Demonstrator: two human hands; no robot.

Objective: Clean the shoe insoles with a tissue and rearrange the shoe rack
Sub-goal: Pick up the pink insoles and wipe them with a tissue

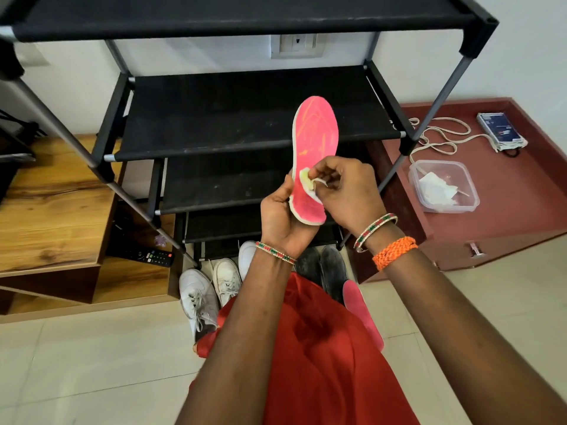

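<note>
A pink insole (316,133) with a white edge stands upright in front of the black shoe rack (245,118). My left hand (279,216) grips its heel end from the left. My right hand (346,191) pinches a small crumpled tissue (308,179) and presses it against the insole's lower middle. A second pink insole (362,311) lies on the floor by my right forearm, partly hidden by red cloth.
White sneakers (199,299) and dark insoles or shoes (333,268) lie on the floor under the rack. A clear plastic box (445,185) with tissues sits on the maroon platform (521,194) at right. A wooden cabinet (52,204) with a remote (153,257) stands at left.
</note>
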